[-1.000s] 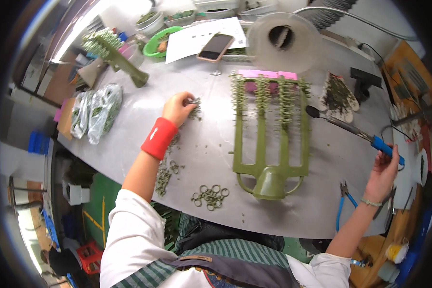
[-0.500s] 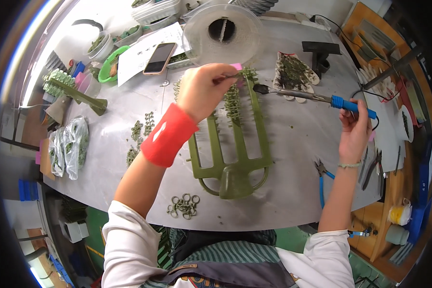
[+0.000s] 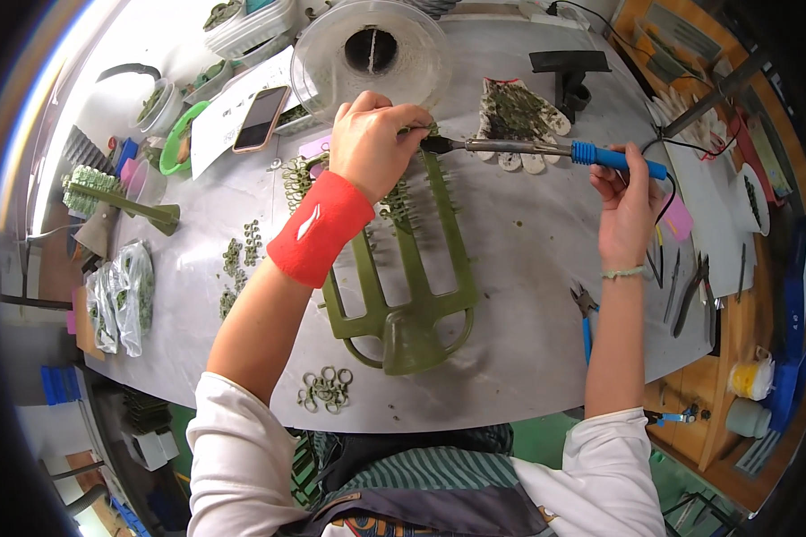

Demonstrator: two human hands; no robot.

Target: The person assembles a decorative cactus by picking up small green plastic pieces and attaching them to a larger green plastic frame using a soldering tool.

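Observation:
My right hand [image 3: 625, 210] grips the blue handle of a soldering iron [image 3: 519, 146], which points left. The iron's dark, flattened tip is at the far end of a green forked frame [image 3: 403, 336], close to my left fingertips. My left hand [image 3: 367, 143], with a red wristband, is closed in a pinch there; what it pinches is hidden by the fingers. The frame lies flat on the table, its prongs pointing away from me. Rows of small green ring-shaped pieces [image 3: 405, 215] line the prongs. Several loose green rings [image 3: 324, 388] lie near the table's front edge.
A clear plastic tub [image 3: 331, 40] and a phone [image 3: 261, 118] stand behind the frame. A stained glove [image 3: 519, 112] lies at back right, blue-handled pliers [image 3: 586, 309] beside my right forearm. Small green pieces [image 3: 233, 259] and plastic bags [image 3: 132, 286] are at left.
The soldering iron's tip has come left and away from me, up to my left fingertips. My left hand stays pinched at the frame's far end. The whole view has shifted slightly.

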